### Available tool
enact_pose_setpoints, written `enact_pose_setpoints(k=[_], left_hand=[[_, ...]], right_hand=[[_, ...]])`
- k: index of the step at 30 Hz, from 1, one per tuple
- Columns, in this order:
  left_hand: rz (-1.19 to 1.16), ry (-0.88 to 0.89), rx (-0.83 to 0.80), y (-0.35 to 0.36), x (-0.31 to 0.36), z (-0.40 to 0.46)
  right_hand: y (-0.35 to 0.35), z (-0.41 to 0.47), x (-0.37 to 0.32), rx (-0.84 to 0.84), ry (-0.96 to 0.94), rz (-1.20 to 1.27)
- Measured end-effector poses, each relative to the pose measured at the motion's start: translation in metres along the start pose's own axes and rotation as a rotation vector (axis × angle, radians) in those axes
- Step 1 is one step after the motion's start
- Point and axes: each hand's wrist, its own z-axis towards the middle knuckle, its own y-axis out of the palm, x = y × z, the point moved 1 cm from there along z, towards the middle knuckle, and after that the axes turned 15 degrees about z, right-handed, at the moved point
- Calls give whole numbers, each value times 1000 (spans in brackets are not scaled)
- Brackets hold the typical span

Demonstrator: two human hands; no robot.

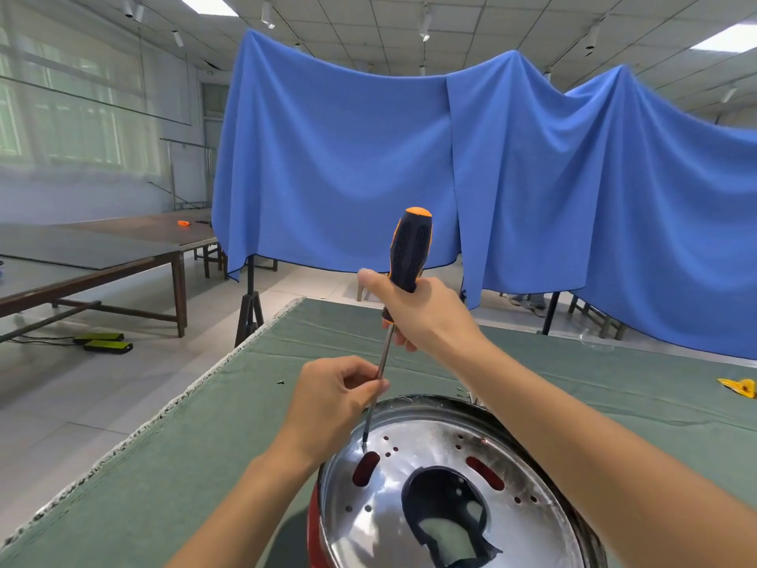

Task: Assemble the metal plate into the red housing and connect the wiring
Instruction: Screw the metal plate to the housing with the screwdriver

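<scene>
- Orange and black, the screwdriver point(409, 252) stands nearly upright, its handle leaning a little to the right, and the right hand point(426, 311) is wrapped around the lower part of that handle, thumb up along its left side.
- The left hand point(334, 397) is curled, and its thumb and fingertips pinch the steel shaft about midway down, steadying it.
- The tip of the shaft meets the metal plate point(409, 485) at a small hole just above a red-showing slot point(366, 468) on the plate's left side; whether a screw sits under the tip is too small to tell.
- The plate is shiny, round and dished, dotted with small holes, with a second slot point(484, 473) on the right and a large dark opening point(444, 514) near the middle.
- It sits inside the red housing point(313, 522), of which only a strip of red wall shows at the plate's lower left, at the bottom of the view.
- The right forearm crosses over the plate's right edge.
- All this rests on a table covered in green cloth point(184, 465) with a frayed left edge.
- A small dark speck point(280, 381) lies on the cloth left of the hands; a yellow-orange object point(739, 388) lies far right.
- Behind the table hang blue drapes point(409, 157); to the left stand brown tables point(102, 256).
</scene>
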Motion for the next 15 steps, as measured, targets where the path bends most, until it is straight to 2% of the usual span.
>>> enact_pose_setpoints(k=[2, 4, 7, 15], left_hand=[[10, 39, -7, 1, -1, 1], [24, 70, -14, 2, -2, 0], [18, 83, -44, 2, -5, 0], [-250, -43, -73, 4, -9, -2]], right_hand=[[-7, 2, -5, -34, -3, 75], [-13, 4, -10, -80, -19, 257], [-18, 5, -14, -78, -71, 431], [-8, 4, -13, 165, -212, 38]])
